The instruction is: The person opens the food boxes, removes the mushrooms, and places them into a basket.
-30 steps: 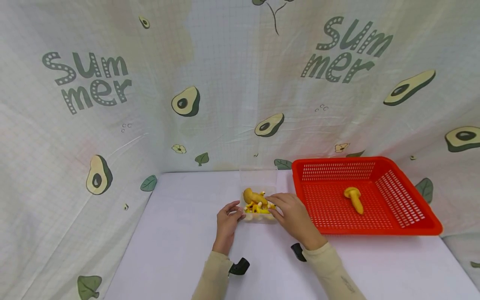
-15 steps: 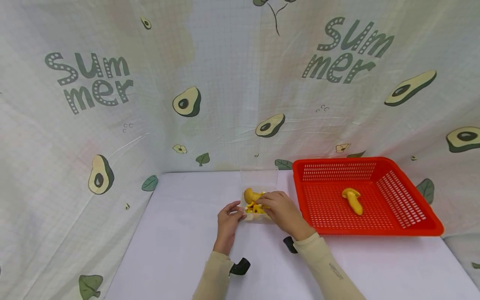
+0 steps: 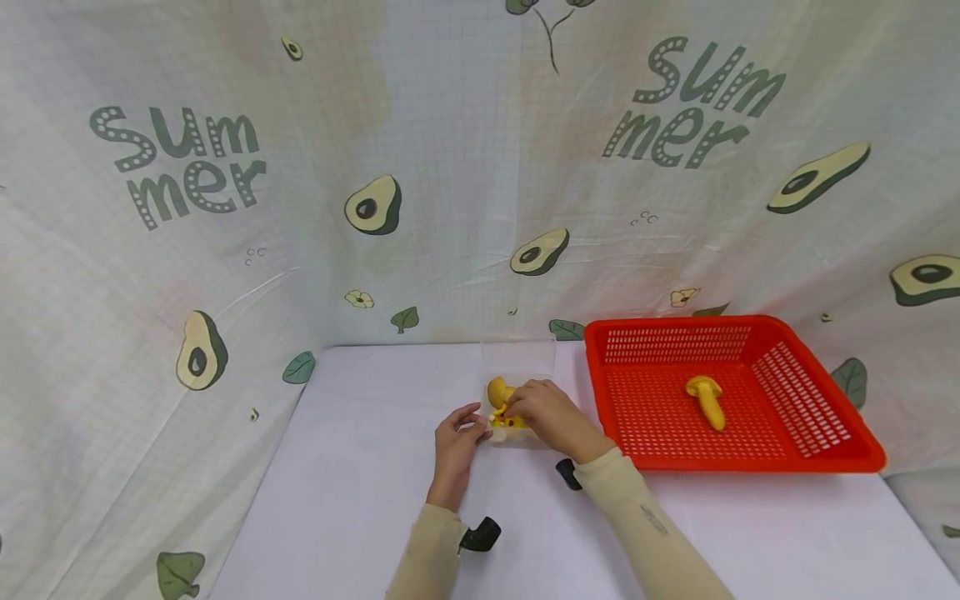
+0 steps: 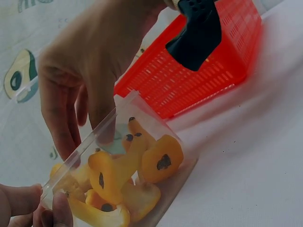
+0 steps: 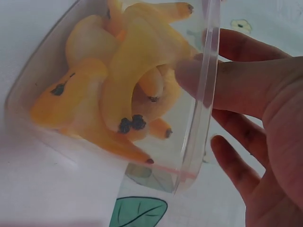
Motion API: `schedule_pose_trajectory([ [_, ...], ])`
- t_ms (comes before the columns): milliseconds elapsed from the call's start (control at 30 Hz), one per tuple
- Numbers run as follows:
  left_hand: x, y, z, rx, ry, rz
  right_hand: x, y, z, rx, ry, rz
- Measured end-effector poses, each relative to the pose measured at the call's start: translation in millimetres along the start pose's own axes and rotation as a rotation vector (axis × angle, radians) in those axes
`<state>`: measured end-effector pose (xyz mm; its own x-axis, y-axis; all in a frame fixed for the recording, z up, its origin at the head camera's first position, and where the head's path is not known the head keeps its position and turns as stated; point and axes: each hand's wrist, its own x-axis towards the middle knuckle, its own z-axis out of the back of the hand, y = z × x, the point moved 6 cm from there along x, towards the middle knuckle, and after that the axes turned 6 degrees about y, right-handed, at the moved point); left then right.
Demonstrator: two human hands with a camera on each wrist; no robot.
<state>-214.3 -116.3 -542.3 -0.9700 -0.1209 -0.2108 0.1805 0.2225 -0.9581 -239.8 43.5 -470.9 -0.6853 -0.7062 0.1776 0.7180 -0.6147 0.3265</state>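
Observation:
A clear plastic box (image 5: 189, 137), its transparent lid (image 3: 517, 356) raised at the back, holds several yellow toy mushrooms (image 4: 111, 175) with dark spots. In the head view a larger brownish-yellow mushroom (image 3: 498, 391) lies at the box's back left. At the near left corner, my left hand (image 3: 454, 443) pinches the rim between thumb and finger. Over the box, my right hand (image 3: 553, 417) reaches down, its thumb tip right by a mushroom in the right wrist view. Its fingers are loosely bent and spread apart from the thumb.
A red slotted plastic basket (image 3: 750, 460) stands to the right, with one yellow mushroom (image 3: 707, 402) lying in it. The white table (image 3: 360, 467) ends at a hanging cloth (image 3: 450, 167) printed with avocados. A black wrist device (image 3: 480, 534) is on each forearm.
My right hand has moved left and deeper over the box, covering more of the mushrooms. My left hand and the basket have stayed in place.

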Motion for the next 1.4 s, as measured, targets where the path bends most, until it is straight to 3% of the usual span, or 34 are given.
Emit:
schedule_pose_trajectory([
  [467,0.2,3.5,2.0,0.007,-0.012,-0.007,12.8,-4,-8,-0.03,0.092,-0.036],
  [667,-2.6,1.5,0.8,0.006,-0.013,-0.006,10.0,-7,-10,-0.018,0.087,-0.042],
  [800,-3.5,2.1,0.5,0.005,-0.011,-0.002,3.7,-9,-3,-0.032,-0.007,-0.055],
  [1067,-2.8,2.7,1.1,0.02,-0.022,-0.005,-12.2,0,25,-0.048,-0.347,-0.067],
  [1233,-1.7,3.5,1.6,0.019,-0.029,0.006,-23.8,8,41,-0.082,-0.442,-0.05],
  [1400,-0.9,4.1,1.1,0.016,-0.025,0.002,-39.1,9,57,-0.097,-0.501,-0.083],
])
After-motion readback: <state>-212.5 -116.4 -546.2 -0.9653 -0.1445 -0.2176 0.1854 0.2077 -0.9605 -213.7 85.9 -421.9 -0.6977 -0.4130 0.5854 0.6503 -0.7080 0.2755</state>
